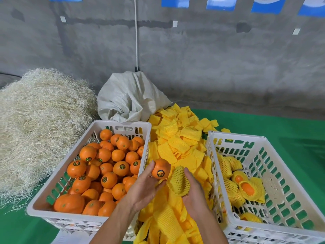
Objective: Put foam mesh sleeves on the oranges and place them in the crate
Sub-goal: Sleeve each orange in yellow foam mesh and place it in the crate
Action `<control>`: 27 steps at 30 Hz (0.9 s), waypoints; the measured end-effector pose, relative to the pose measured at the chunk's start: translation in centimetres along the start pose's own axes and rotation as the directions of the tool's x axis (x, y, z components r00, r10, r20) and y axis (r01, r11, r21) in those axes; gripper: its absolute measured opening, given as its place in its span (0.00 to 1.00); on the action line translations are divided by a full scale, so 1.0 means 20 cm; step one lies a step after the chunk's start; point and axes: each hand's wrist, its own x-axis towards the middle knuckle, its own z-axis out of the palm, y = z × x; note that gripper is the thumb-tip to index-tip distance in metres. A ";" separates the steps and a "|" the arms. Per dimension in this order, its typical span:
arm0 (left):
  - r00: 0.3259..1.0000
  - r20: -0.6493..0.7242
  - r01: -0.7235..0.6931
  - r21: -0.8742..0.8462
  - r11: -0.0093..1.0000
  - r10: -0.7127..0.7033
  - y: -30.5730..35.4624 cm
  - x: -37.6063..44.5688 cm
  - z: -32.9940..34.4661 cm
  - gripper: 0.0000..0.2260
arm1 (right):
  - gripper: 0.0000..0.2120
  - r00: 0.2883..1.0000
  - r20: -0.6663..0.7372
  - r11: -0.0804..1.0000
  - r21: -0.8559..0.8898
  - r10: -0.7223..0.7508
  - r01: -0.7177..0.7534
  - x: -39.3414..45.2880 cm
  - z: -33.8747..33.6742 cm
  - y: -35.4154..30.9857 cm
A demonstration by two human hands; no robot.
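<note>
Both hands meet over the heap of loose yellow sleeves (177,143) that lies on the green floor mat (281,125) between the two white crates. With my left hand (146,186) I hold one stickered orange (161,169) at the fingertips, thumb on its left side, palm turned up, forearm reaching in from the bottom edge. Just right of it, my right hand (194,192) grips a foam mesh sleeve (179,182), fingers curled around its lower part, the sleeve almost touching the orange. At the mat's left, the left crate (44,205) is heaped with bare oranges (109,166). At its right, the right crate (263,138) holds a few sleeved oranges (246,189) along its left wall.
</note>
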 end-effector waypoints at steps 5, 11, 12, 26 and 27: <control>0.985 0.131 0.119 -0.051 0.992 -0.111 0.01 -0.04 -0.01 0.47 | 0.23 0.983 0.170 0.988 0.117 0.076 -0.097 -0.01 0.13 0.10; 0.997 0.037 0.062 0.155 0.986 -0.069 -0.03 -0.04 -0.01 0.45 | 0.25 0.984 0.139 0.994 -0.020 0.110 -0.108 0.00 0.11 0.06; 0.998 0.041 0.044 0.201 0.979 -0.053 -0.04 -0.03 -0.01 0.43 | 0.24 0.991 0.091 0.992 -0.085 0.096 -0.088 0.00 0.09 0.04; 0.977 -0.095 -0.139 0.402 0.905 0.192 -0.08 -0.05 0.03 0.33 | 0.18 0.912 0.261 0.411 -0.829 -0.317 0.380 -0.03 -0.01 -0.09; 0.961 -0.139 -0.165 0.407 0.898 0.239 -0.08 -0.04 0.03 0.30 | 0.13 0.893 0.296 0.340 -0.847 -0.339 0.409 -0.05 0.00 -0.10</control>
